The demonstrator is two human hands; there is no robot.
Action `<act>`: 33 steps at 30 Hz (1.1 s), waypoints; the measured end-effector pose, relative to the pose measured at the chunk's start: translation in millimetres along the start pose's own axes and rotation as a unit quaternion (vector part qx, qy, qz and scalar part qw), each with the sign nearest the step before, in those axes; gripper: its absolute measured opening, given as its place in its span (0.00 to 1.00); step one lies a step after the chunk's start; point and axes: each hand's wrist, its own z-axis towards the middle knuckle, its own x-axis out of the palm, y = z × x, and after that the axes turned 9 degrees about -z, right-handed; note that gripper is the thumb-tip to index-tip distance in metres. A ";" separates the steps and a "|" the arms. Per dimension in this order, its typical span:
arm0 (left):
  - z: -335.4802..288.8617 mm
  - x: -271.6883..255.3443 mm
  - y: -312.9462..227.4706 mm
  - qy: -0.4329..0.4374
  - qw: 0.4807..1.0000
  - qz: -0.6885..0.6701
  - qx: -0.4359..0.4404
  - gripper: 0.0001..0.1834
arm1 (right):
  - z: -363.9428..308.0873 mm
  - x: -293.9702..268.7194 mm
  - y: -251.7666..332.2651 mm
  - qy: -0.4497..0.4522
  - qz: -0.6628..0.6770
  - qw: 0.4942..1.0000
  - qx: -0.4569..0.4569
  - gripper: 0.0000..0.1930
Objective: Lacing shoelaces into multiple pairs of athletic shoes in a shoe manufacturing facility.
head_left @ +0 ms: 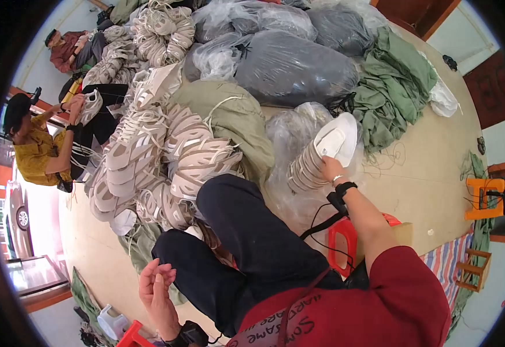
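Your right hand (330, 169) is stretched out to the clear plastic bag (287, 136) ahead of your knee, fingers closed around the edge of a white foam shoe-sole piece (338, 139) that sits on top of a curved stack of pale sole pieces (305, 168) inside that bag. Your left hand (155, 287) hangs low by your dark trouser leg (246, 231), fingers loosely curled, holding nothing I can make out. Careful now: that stack leans in a bend, and I'd judge a sideways tug on the top piece could fan the rest out into the bag. The thin plastic may also cling and snag the sole as it lifts. To your left, the large heap of white strappy cut-outs (148, 156) lies close, so loose pieces could get mixed in.
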 end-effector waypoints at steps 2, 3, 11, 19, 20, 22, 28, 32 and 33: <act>0.6 -0.6 0.1 0.000 1.000 0.000 0.003 0.16 | 5.5 -10.9 -13.8 0.022 -0.005 1.000 0.017 0.16; 0.6 -0.9 1.3 0.003 1.000 -0.001 0.001 0.16 | 5.8 -13.4 -19.4 0.044 -0.009 0.998 0.032 0.17; -0.5 -3.9 -1.6 0.005 0.998 0.057 -0.009 0.15 | -0.8 -12.7 9.3 -0.031 0.026 0.995 0.089 0.27; 1.5 -2.6 0.6 0.014 0.997 0.080 -0.015 0.16 | 45.1 45.4 -6.6 -0.036 0.181 0.983 0.018 0.29; 2.4 -4.6 -1.6 0.012 0.996 0.084 -0.013 0.16 | 52.7 49.6 8.1 -0.023 0.182 0.983 0.008 0.24; 8.7 11.7 -2.9 0.045 0.995 0.086 -0.009 0.15 | 69.8 58.8 -34.0 -0.048 -0.082 0.987 -0.126 0.13; 2.5 -0.6 -2.0 0.078 0.994 0.077 -0.015 0.15 | 82.2 69.6 -33.9 0.049 -0.012 0.994 -0.095 0.20; -17.6 -35.7 4.1 0.027 0.995 0.093 -0.028 0.16 | 20.4 25.8 30.4 0.030 0.110 0.992 0.059 0.38; -13.0 -36.7 8.8 0.041 0.996 0.076 -0.015 0.16 | 9.1 18.5 10.8 -0.059 0.057 0.996 0.036 0.38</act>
